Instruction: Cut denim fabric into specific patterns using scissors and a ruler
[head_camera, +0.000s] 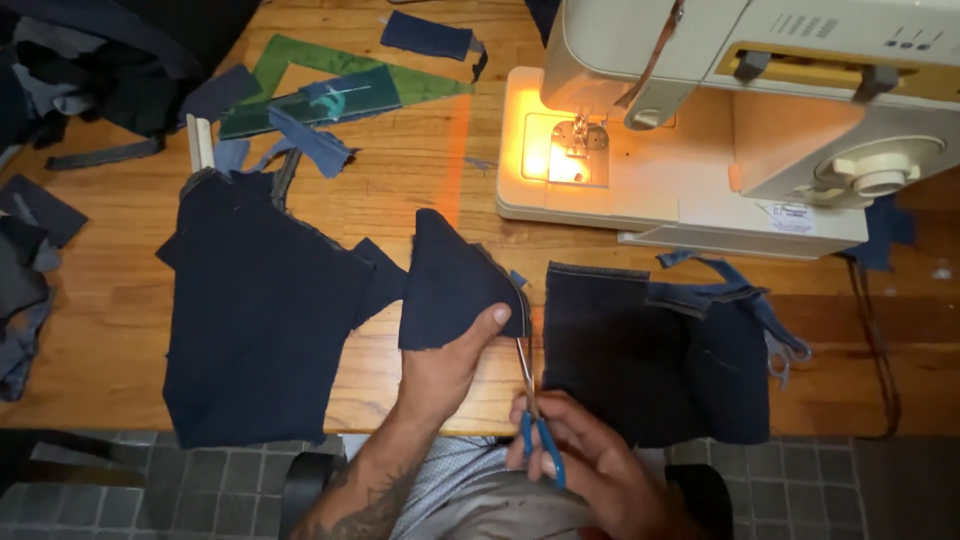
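My left hand (450, 362) pinches a small dark navy denim piece (450, 280) by its right edge, holding it up over the table's front edge. My right hand (585, 460) grips blue-handled scissors (533, 400), whose blades point up at the lower right edge of that piece. A large navy denim panel (260, 320) lies flat to the left, overhanging the table's front. Another navy denim piece (650, 350) with a stitched hem lies to the right.
A cream sewing machine (720, 120) with its lamp lit stands at the back right of the wooden table (120, 300). A green triangular ruler (330, 85) and denim scraps (310, 140) lie at the back left. More fabric (30, 260) is heaped at the left edge. Grey tiled floor (200, 480) shows below.
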